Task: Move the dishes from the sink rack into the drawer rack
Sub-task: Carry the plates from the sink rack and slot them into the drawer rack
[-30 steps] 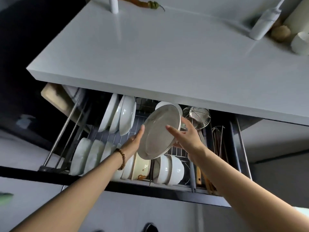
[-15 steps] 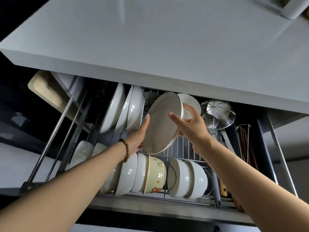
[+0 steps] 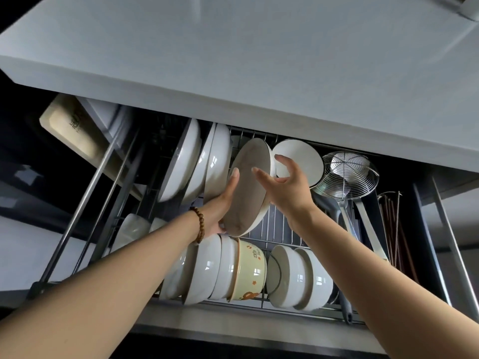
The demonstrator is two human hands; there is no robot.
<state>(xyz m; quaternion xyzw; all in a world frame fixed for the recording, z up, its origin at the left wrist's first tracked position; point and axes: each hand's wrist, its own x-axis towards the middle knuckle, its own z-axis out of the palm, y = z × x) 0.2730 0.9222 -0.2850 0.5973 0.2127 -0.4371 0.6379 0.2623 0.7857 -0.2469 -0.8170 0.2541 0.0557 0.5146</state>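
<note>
A shallow white plate (image 3: 246, 193) is held on edge, tilted, over the back row of the open drawer rack (image 3: 281, 224). My left hand (image 3: 220, 206), with a bead bracelet at the wrist, supports the plate's lower left rim. My right hand (image 3: 287, 193) straddles the right rim, thumb on the plate's face and fingers loosely spread behind it. The plate sits between a group of upright white plates (image 3: 186, 161) on its left and a small white bowl (image 3: 298, 161) on its right. Its lower edge is close to the wire grid; whether it touches is hidden.
A front row of white bowls (image 3: 220, 268) with a cream patterned bowl (image 3: 250, 270) fills the rack's near side. A wire skimmer (image 3: 347, 174) and chopsticks (image 3: 394, 229) lie at right. The grey countertop (image 3: 259, 60) overhangs the drawer. A cutting board (image 3: 75, 133) stands at far left.
The plate has moved back and down into the gap beside the upright plates. The fingers of my right hand have loosened and spread. The view has moved closer to the drawer.
</note>
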